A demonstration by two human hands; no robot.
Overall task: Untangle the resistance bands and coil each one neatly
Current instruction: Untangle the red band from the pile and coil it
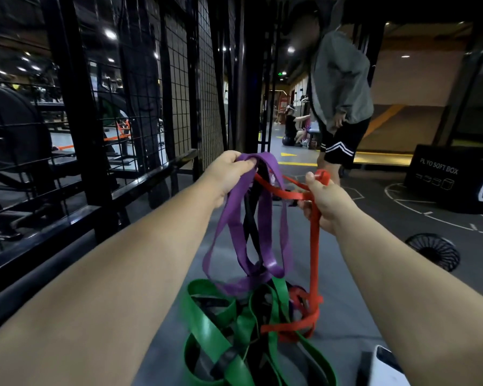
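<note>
My left hand point(229, 171) grips the top of a purple band point(265, 227), whose loops hang down in front of me. A black band point(250, 224) hangs among the purple loops. My right hand point(322, 201) grips a red band point(314, 254); one strand runs left toward the purple loops, another drops straight down to the floor. On the grey floor below lies a tangle of a wide green band point(207, 321), more red loops and black strands, all crossing each other.
A black wire-mesh rack point(140, 107) runs along the left. A person in a grey hoodie point(340, 87) stands ahead. A black plyo soft box point(452, 179) sits at right, a small round black fan point(434, 253) on the floor, a white object point(385, 366) at bottom right.
</note>
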